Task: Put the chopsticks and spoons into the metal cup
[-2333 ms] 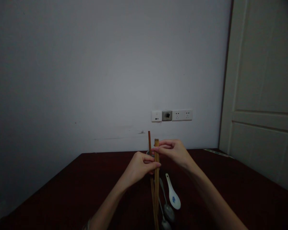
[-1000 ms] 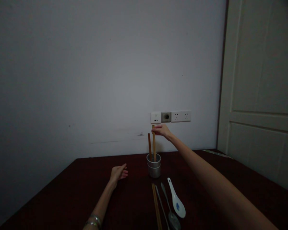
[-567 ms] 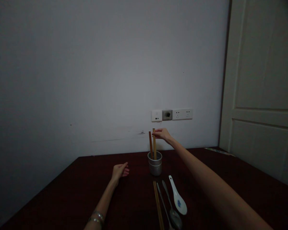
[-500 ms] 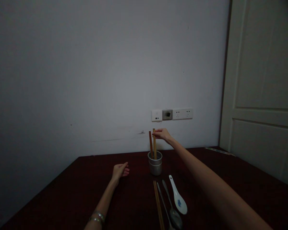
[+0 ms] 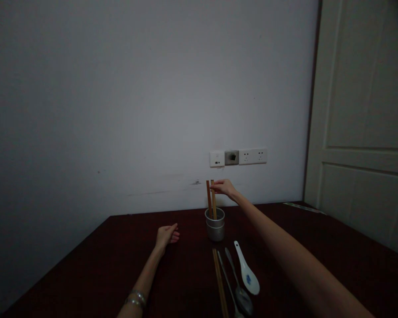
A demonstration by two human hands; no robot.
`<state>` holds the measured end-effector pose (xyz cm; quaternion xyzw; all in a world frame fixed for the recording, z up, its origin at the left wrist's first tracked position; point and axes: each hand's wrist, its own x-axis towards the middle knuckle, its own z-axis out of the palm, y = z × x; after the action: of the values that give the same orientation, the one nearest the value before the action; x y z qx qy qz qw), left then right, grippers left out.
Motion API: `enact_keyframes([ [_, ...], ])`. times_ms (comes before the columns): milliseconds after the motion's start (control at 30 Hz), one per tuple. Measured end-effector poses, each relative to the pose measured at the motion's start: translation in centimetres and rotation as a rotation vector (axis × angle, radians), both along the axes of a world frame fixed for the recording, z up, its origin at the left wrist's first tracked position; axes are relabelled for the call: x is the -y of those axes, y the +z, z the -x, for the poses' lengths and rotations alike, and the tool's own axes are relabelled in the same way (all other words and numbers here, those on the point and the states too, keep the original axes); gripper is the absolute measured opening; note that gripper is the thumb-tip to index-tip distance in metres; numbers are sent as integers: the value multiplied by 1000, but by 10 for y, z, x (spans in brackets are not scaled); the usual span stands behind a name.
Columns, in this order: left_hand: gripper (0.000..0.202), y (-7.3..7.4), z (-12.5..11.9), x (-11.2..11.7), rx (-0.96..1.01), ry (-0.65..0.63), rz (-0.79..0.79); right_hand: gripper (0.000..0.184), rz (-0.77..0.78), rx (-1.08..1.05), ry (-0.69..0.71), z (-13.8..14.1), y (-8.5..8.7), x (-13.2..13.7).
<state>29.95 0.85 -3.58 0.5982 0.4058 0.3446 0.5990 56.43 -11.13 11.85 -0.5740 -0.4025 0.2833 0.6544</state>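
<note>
A small metal cup (image 5: 215,225) stands on the dark red table (image 5: 86,274) near the wall. Two chopsticks stand upright in it: a darker one (image 5: 208,196) and a lighter one (image 5: 213,201). My right hand (image 5: 223,187) is stretched out over the cup, its fingertips pinched on the top of the lighter chopstick. My left hand (image 5: 166,234) rests on the table left of the cup, fingers loosely stretched, holding nothing. A bracelet (image 5: 135,299) is on my left wrist.
In front of the cup lie more chopsticks (image 5: 219,282), two metal spoons (image 5: 239,293) and a white ceramic spoon (image 5: 247,274) with a blue mark. Wall sockets (image 5: 238,157) sit above the table. A pale door (image 5: 365,132) stands at the right.
Both hands held a bundle of chopsticks upright before. My right hand then reached out and set the lighter chopstick into the cup; my left hand dropped to the table. Little has moved in the last half second.
</note>
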Motion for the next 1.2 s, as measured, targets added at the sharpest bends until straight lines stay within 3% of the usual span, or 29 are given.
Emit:
enact_keyframes([
  [733,30,-4,-3,-4,-20,8,-11,9,13,22,25,-9,-14,-11],
  [1200,25,-4,-3,-4,-21,3,-3,11,35,45,58,-5,-15,-1],
])
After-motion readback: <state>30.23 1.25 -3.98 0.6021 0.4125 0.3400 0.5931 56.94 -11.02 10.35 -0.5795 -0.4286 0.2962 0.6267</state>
